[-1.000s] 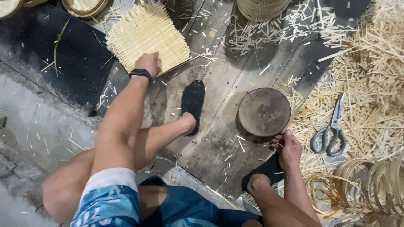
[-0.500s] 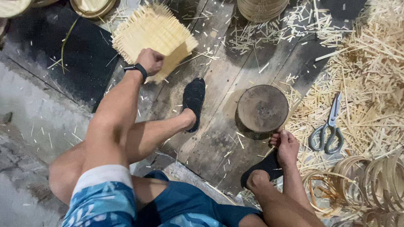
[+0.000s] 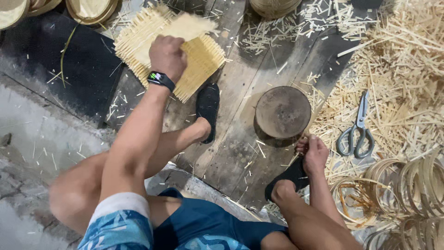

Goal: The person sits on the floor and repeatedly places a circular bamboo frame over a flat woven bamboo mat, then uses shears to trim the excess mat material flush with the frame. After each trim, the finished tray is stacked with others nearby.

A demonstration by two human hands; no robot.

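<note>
My left hand (image 3: 167, 55), with a black watch on the wrist, grips the top woven bamboo mat (image 3: 187, 28) and lifts its edge off a stack of square woven mats (image 3: 138, 44) on the floor. The lifted mat is blurred. My right hand (image 3: 313, 153) rests low by my right foot, beside a round dark wooden block (image 3: 283, 112); its fingers curl around thin bamboo strips near the block's edge. I sit low with both knees bent and black slippers on my feet.
Grey-handled scissors (image 3: 356, 132) lie on a heap of bamboo slivers (image 3: 407, 69) at the right. Bamboo hoops (image 3: 407, 180) are piled at the lower right. Round woven baskets (image 3: 90, 8) stand along the top edge. Wooden planks (image 3: 231, 139) cover the floor.
My left hand has closed on the top mat and raised it off the stack toward me. The view has shifted slightly. My right hand has stayed beside the block.
</note>
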